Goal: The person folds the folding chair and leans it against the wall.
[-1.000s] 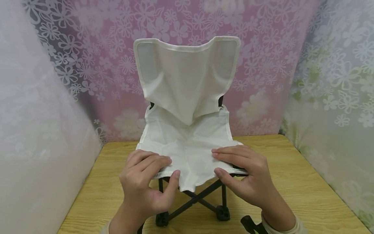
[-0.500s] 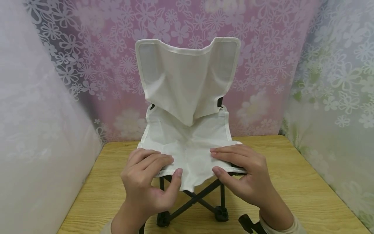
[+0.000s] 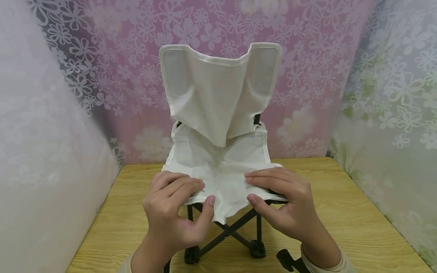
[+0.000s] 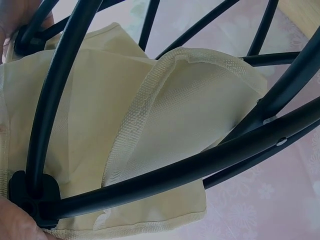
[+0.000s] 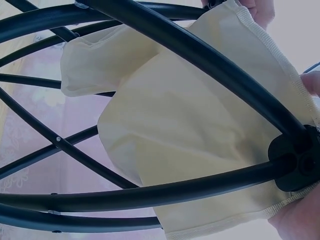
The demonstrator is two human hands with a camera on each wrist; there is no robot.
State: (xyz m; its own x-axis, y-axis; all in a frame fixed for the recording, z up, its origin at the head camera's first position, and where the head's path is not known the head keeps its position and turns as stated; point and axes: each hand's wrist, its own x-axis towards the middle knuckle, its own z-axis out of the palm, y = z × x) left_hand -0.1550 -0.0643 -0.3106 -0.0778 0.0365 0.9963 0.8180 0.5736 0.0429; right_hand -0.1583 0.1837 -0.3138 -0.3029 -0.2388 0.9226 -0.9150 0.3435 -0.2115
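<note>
A small folding chair with a white fabric seat [image 3: 222, 178] and a raised fabric backrest [image 3: 218, 83] stands on the table. My left hand [image 3: 170, 212] grips the seat's front left corner, fingers lying over the fabric and thumb at the front edge. At the front right corner, my right hand [image 3: 286, 204] holds on in the same way. Between the hands the front edge sags to a point. From below, the left wrist view shows the fabric's underside [image 4: 85, 115] and a black corner joint [image 4: 35, 200]. A similar corner joint [image 5: 295, 157] appears in the right wrist view.
Crossed black legs [image 3: 227, 231] stand under the seat, ending in black feet [image 3: 257, 249]. A black tube end [image 3: 285, 259] shows beside the right sleeve. The wooden table [image 3: 358, 216] is enclosed by floral curtains [image 3: 133, 76] behind and at the sides.
My left hand has shifted slightly right and my right hand slightly left, with the seat corners. The front feet are a little closer together. Both hands keep their hold.
</note>
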